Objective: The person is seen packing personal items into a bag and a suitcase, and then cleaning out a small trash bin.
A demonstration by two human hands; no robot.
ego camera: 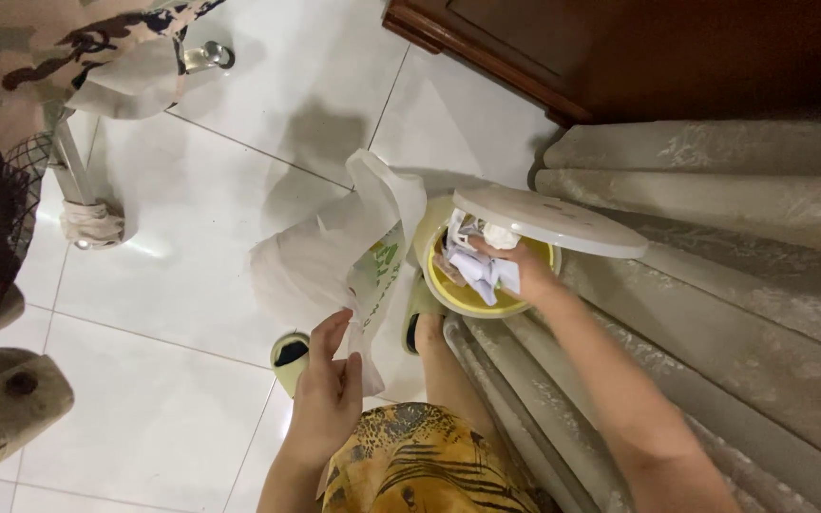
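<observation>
My left hand (330,389) pinches the lower edge of a thin white plastic bag (334,252) that hangs over the tiled floor. My right hand (505,261) reaches into a small yellow waste bin (467,296) and grips a wad of crumpled white paper (479,266). The bin's white round lid (548,220) stands tilted open above my right hand. The bag hangs just left of the bin, touching its side.
A pale patterned curtain (734,285) drapes along the right. Dark wooden furniture (620,47) stands at the top right. My feet wear green slippers (289,356) on the white tiles (163,285). A metal stand with a cloth-wrapped foot (92,223) and camouflage fabric (59,47) are at left.
</observation>
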